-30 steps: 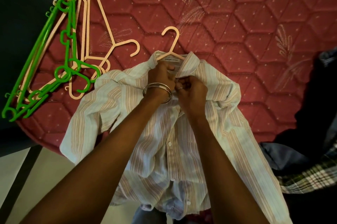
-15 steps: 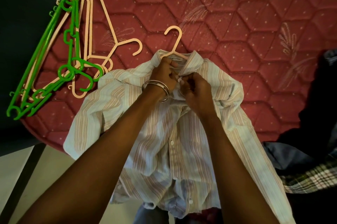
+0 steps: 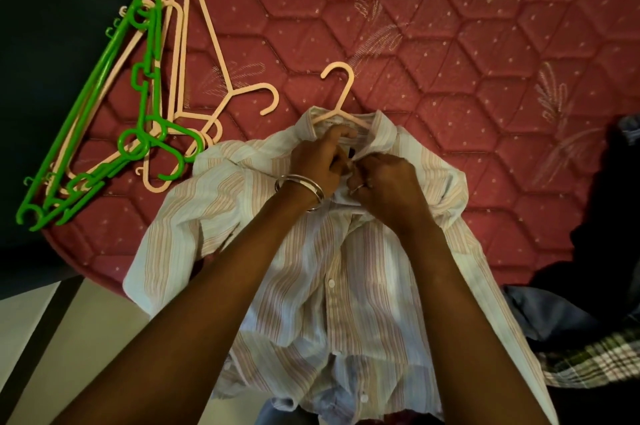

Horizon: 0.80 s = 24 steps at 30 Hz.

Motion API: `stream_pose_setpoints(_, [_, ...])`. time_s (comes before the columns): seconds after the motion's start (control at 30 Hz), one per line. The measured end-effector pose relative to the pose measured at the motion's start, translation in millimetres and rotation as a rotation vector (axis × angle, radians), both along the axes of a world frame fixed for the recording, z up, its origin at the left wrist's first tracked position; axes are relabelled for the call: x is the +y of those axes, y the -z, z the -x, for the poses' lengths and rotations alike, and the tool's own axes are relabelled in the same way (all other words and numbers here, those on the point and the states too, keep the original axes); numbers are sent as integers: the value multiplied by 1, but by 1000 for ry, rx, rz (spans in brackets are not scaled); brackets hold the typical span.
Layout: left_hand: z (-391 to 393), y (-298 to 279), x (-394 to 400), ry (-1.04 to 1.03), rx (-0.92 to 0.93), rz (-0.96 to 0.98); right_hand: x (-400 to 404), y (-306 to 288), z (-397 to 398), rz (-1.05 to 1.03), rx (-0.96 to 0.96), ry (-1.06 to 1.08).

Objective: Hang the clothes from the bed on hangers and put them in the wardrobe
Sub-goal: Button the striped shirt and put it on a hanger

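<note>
A pale striped shirt (image 3: pixel 322 289) lies spread on the red quilted mattress (image 3: pixel 433 43), front side up. A peach hanger (image 3: pixel 341 92) sits inside its collar, with the hook sticking out above. My left hand (image 3: pixel 317 161), with metal bangles on the wrist, pinches the shirt's placket just below the collar. My right hand (image 3: pixel 389 178), wearing a ring, pinches the opposite edge of the placket at the top button. The two hands meet at the neck opening, and the button itself is hidden between the fingers.
A pile of green hangers (image 3: pixel 104 106) and peach hangers (image 3: pixel 194 78) lies at the mattress's left corner. Dark clothes (image 3: pixel 606 216) and a plaid garment (image 3: pixel 595 359) lie at the right. Pale floor (image 3: pixel 52 338) shows at the lower left.
My hands have stayed at the collar with small finger shifts on the placket. The view has drifted slightly, so the shirt and hangers sit a little lower in frame.
</note>
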<state>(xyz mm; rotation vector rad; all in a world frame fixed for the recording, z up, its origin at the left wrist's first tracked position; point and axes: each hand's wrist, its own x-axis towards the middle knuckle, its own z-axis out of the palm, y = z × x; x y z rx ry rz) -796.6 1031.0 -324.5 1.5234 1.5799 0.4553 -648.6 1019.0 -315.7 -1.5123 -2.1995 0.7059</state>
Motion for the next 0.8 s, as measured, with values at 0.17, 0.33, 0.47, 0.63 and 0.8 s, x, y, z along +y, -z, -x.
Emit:
stream_pose_setpoints(0.17, [38, -3, 8, -455, -19, -240, 45, -41, 7, -90, 188, 483])
stream_pose_setpoints(0.33, [74, 18, 14, -290, 253, 139, 104, 3, 43, 396, 88, 389])
stream_pose_setpoints(0.47, [83, 14, 26, 11, 513, 204, 131, 26, 63, 600, 130, 460])
stream_pose_setpoints(0.63, [109, -1, 19, -55, 475, 168, 135, -41, 62, 708, 540, 425])
stream_pose_setpoints(0.8, [141, -38, 5, -224, 388, -35, 130, -114, 51, 453, 656, 305])
